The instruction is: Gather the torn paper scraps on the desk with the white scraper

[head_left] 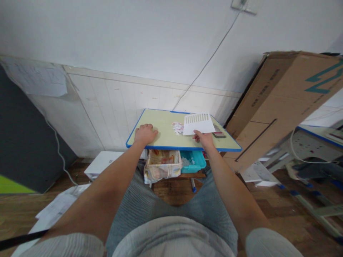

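Note:
A white sheet of paper [198, 126] with a row of narrow slots along its far edge is held above the desk. My right hand [205, 140] pinches its near edge, thumb on top. Left of the sheet lies a small heap of paper scraps [177, 127], partly covered by it. My left hand [146, 134] rests palm down on the left part of the light green desk [163, 119], fingers a little bent and holding nothing. Just right of the sheet lies a flat dark object [220, 135], partly blurred out, whose kind I cannot make out.
Under the desktop sit a cloth-lined basket [162, 171] and a turquoise bin [197, 167] with pale bits inside. A tall cardboard box [270, 107] leans at the right. At the left stands a white box [103, 162]. A cable [206, 64] runs down the wall behind the desk.

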Motion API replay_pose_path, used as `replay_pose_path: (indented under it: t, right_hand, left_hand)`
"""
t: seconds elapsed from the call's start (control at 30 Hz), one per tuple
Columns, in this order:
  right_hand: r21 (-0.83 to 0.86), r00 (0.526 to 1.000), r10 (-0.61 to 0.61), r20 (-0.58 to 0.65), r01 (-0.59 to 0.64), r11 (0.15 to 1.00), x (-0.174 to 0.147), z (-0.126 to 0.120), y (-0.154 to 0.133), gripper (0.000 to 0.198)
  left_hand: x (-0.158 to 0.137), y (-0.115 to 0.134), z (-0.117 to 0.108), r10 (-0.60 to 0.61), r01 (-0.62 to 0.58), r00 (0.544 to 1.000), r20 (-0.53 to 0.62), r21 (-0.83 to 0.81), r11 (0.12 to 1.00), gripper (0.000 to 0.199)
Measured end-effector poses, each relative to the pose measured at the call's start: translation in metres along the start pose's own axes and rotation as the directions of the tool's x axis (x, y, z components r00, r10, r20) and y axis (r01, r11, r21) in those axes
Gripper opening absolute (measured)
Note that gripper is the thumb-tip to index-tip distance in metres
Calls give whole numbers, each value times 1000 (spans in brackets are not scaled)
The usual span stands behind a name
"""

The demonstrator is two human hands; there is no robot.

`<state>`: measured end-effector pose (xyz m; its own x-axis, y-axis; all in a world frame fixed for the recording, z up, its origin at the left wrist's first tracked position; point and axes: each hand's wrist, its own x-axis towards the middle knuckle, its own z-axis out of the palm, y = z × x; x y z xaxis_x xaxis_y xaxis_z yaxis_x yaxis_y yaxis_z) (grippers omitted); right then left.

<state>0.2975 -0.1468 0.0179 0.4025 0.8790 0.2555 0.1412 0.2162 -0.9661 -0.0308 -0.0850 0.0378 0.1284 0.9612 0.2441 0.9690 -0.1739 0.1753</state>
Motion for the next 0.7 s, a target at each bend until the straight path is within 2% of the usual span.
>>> replay_pose_path:
  t: [0.13, 0.47, 0.7]
  right_hand:
    - [14, 1000, 23, 9, -23, 1000, 4, 3, 0, 17]
    - [-56, 993, 12, 119, -5, 998, 3, 3, 5, 24]
    - [-89, 992, -1, 127, 12, 996, 6, 4, 9, 20]
  left_hand:
    - [0, 0, 1, 0, 0, 1000, -3, -4, 1000, 61]
    - [-1, 0, 0, 5, -5, 1000, 2, -6, 1000, 60]
    - [0, 0, 0, -5, 5, 1000, -2, -16, 1000, 58]
